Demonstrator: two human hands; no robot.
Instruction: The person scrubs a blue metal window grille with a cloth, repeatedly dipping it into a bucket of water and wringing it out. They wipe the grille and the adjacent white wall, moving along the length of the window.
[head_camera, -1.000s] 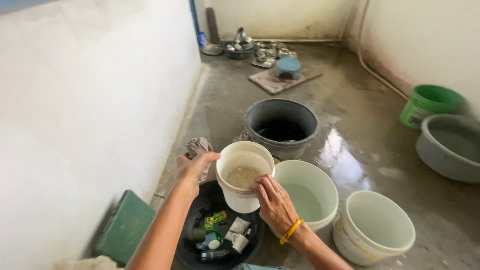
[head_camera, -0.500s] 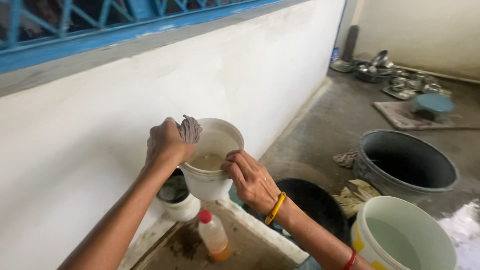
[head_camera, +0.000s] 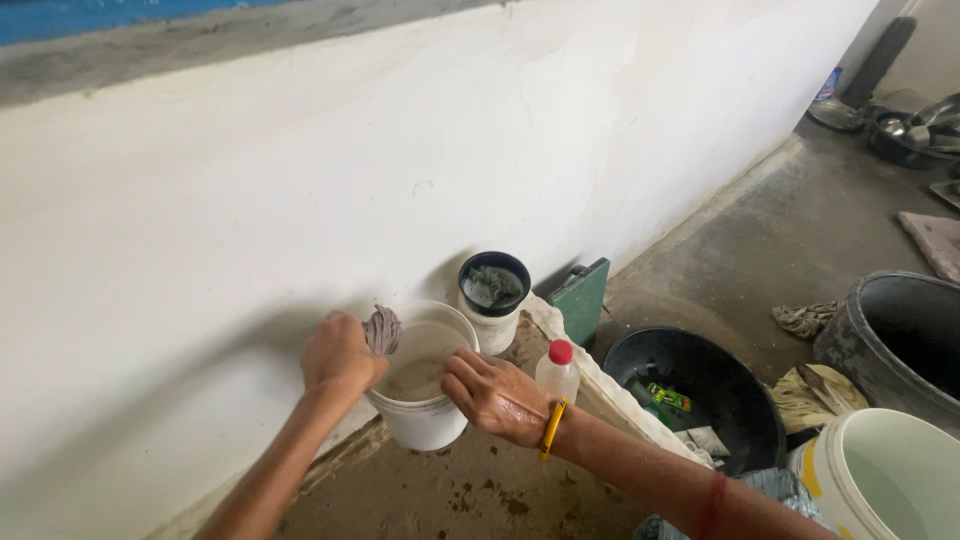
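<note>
Small white plastic bucket (head_camera: 425, 400) near the white wall (head_camera: 300, 180), murky water inside. Left hand (head_camera: 338, 352) fingers curled on its rim, clamping a grey rag (head_camera: 382, 328); right hand (head_camera: 492, 392) fingers closed on the opposite rim. One dark-rimmed white tub (head_camera: 493, 300) holding greenish stuff, one red-capped clear bottle (head_camera: 557, 368), one black basin (head_camera: 700, 395) with packets.

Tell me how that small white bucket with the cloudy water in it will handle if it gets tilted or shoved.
The small white bucket looks partly filled with cloudy water, so it is probably bottom-heavy and would slosh if tilted. Left hand and right hand both grip its rim, which hints at some weight. Its smooth plastic wall may be slippery when wet.
</note>
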